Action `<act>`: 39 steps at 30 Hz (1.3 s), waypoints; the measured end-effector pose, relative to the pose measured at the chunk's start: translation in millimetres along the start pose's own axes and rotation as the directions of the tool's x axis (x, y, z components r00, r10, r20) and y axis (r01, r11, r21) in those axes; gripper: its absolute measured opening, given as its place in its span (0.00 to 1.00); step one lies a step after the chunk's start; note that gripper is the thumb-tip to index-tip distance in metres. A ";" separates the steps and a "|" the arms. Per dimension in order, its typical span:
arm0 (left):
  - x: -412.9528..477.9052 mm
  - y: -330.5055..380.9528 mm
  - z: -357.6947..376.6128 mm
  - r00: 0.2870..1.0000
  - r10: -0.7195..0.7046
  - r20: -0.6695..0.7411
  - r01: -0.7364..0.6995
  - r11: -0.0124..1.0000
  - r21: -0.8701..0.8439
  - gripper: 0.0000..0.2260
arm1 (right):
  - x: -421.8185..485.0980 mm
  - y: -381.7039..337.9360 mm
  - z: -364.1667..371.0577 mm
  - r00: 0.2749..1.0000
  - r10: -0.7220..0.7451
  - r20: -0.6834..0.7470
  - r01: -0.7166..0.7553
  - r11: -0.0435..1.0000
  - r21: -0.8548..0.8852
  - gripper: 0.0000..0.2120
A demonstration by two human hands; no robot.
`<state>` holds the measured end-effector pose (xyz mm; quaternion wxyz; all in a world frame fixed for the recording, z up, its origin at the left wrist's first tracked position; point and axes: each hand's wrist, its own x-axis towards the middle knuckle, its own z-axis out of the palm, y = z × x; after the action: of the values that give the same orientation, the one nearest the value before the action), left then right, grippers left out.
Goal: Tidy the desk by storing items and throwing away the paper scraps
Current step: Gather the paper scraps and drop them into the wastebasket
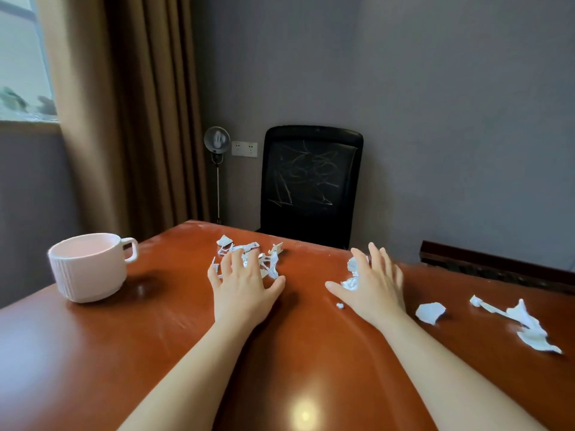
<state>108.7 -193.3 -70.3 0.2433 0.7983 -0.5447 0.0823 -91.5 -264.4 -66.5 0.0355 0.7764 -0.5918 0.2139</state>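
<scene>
Left hand (241,286): bare, no rings, lower centre of frame.
Right hand (375,287): bare, no rings.
Forearms: unsleeved, no watch.

A glossy reddish-brown wooden bench (93,353) is carrying everything here, its polished top throwing back a bright spot of light near the front edge. A pale pink ribbed cup (88,267) is standing upright at the left, handle turned toward the far side. A heap of torn paper scraps (249,253) is lying near the far edge at the middle. Crumpled white pieces (351,275) are sitting right of centre, with a tiny fragment (339,305) just in front of them. Farther right, a flat scrap (430,312) is lying beside a long twisted strip of paper (525,326).
</scene>
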 end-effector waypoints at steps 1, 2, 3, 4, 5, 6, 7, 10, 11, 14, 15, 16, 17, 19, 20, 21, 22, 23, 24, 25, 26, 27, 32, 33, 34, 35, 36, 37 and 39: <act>6.8 -2.2 1.9 1.000 -0.003 -0.007 0.003 1.000 0.008 0.32 | 4.8 0.4 2.4 1.000 0.006 0.018 -0.006 1.000 0.017 0.41; 12.9 -4.8 4.0 1.000 -0.005 -0.007 0.005 1.000 0.016 0.32 | 8.5 0.9 4.5 0.999 0.009 0.040 -0.010 0.999 0.034 0.41; 19.4 -6.6 6.9 1.000 -0.002 -0.005 0.002 1.000 0.023 0.33 | 12.1 1.6 7.0 0.998 0.008 0.064 -0.011 0.999 0.048 0.41; 24.4 -8.5 8.8 1.000 0.010 0.000 -0.010 0.999 0.035 0.33 | 13.4 1.7 8.2 0.996 0.001 0.089 -0.006 0.999 0.052 0.41; 29.3 -9.4 10.9 0.999 0.032 0.005 -0.032 0.998 0.052 0.33 | 14.3 1.6 9.1 0.994 -0.009 0.110 0.004 0.999 0.047 0.40; 34.6 -9.4 14.1 0.998 0.063 0.013 -0.064 0.995 0.075 0.33 | 15.1 2.2 10.3 0.992 -0.019 0.125 0.014 0.999 0.039 0.39; 39.3 -8.3 17.2 0.995 0.096 0.024 -0.098 0.990 0.098 0.32 | 15.6 3.0 11.2 0.990 -0.026 0.137 0.021 0.999 0.035 0.39; 50.5 -4.6 23.5 0.986 0.156 0.050 -0.161 0.980 0.120 0.32 | 16.5 4.0 12.0 0.986 -0.031 0.165 0.023 0.999 0.048 0.37; 53.7 -3.6 25.1 0.984 0.168 0.058 -0.174 0.978 0.119 0.31 | 16.8 3.9 12.0 0.985 -0.031 0.171 0.022 0.998 0.057 0.36; 61.7 -2.3 29.7 0.975 0.200 0.094 -0.211 0.969 0.127 0.31 | 16.9 2.4 11.2 0.984 -0.037 0.172 0.021 0.995 0.093 0.34; 63.6 -1.8 30.9 0.971 0.209 0.115 -0.223 0.967 0.124 0.31 | 16.4 2.0 10.8 0.985 -0.043 0.166 0.025 0.994 0.106 0.33; 64.7 -1.3 31.0 0.965 0.223 0.140 -0.240 0.963 0.118 0.30 | 15.5 1.7 10.4 0.986 -0.051 0.156 0.032 0.992 0.122 0.31; 65.1 -1.1 30.8 0.957 0.240 0.162 -0.260 0.959 0.114 0.29 | 14.6 1.3 9.9 0.988 -0.060 0.142 0.040 0.989 0.140 0.30; 64.5 -1.3 29.4 0.946 0.264 0.186 -0.287 0.952 0.108 0.27 | 12.7 0.4 7.8 0.991 -0.079 0.109 0.057 0.981 0.187 0.27; 63.6 -1.4 28.2 0.943 0.271 0.191 -0.293 0.951 0.096 0.26 | 11.6 -0.1 6.4 0.992 -0.089 0.093 0.068 0.976 0.206 0.25; 62.6 -1.9 27.4 0.942 0.273 0.197 -0.292 0.953 0.074 0.26 | 10.5 -0.7 5.2 0.992 -0.104 0.077 0.086 0.974 0.207 0.24; 61.4 -2.4 26.8 0.940 0.273 0.205 -0.289 0.956 0.049 0.26 | 9.5 -1.3 4.4 0.991 -0.122 0.058 0.109 0.976 0.187 0.24; 60.2 -2.9 26.6 0.938 0.270 0.215 -0.283 0.959 0.030 0.26 | 8.7 -1.7 3.7 0.991 -0.133 0.033 0.126 0.980 0.154 0.24; 59.2 -3.2 26.5 0.938 0.267 0.219 -0.278 0.960 0.020 0.26 | 8.4 -1.9 3.1 0.991 -0.133 0.007 0.131 0.984 0.122 0.24; 58.5 -3.4 26.6 0.941 0.264 0.211 -0.274 0.962 0.015 0.26 | 8.7 -1.9 2.4 0.992 -0.123 -0.019 0.124 0.987 0.101 0.25; 58.0 -3.4 26.3 0.946 0.265 0.188 -0.272 0.962 0.012 0.26 | 9.5 -1.7 2.1 0.993 -0.110 -0.040 0.113 0.989 0.092 0.26; 57.6 -3.6 26.2 0.952 0.266 0.154 -0.271 0.963 0.011 0.25 | 10.7 -1.4 2.5 0.994 -0.095 -0.047 0.099 0.991 0.094 0.27; 60.4 -3.8 28.7 0.969 0.232 0.089 -0.235 0.972 0.031 0.29 | 17.3 2.1 10.5 0.991 -0.021 0.130 0.014 0.998 0.054 0.36; 61.6 -4.0 29.9 0.968 0.225 0.111 -0.230 0.973 0.032 0.30 | 18.4 2.8 11.9 0.989 -0.021 0.148 0.013 0.998 0.058 0.36; 62.8 -4.2 30.8 0.965 0.222 0.138 -0.229 0.973 0.032 0.30 | 19.2 3.4 13.1 0.988 -0.025 0.151 0.014 0.997 0.072 0.36; 63.7 -4.2 31.4 0.961 0.220 0.169 -0.228 0.973 0.029 0.31 | 19.5 3.6 13.5 0.989 -0.033 0.144 0.021 0.996 0.087 0.34; 64.3 -3.9 31.1 0.957 0.215 0.196 -0.224 0.974 0.026 0.31 | 19.3 3.5 13.1 0.989 -0.044 0.140 0.030 0.995 0.098 0.33; 64.5 -3.2 30.3 0.954 0.209 0.216 -0.219 0.975 0.024 0.30 | 18.8 3.1 12.2 0.989 -0.057 0.139 0.042 0.993 0.108 0.31; 64.2 -2.5 28.6 0.953 0.204 0.224 -0.214 0.977 0.021 0.29 | 16.7 1.7 9.0 0.988 -0.081 0.134 0.061 0.988 0.145 0.27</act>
<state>132.3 -259.5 -70.4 0.1531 0.7459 -0.6475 0.0308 -87.0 -282.8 -68.8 -0.0531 0.8108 -0.5481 0.1986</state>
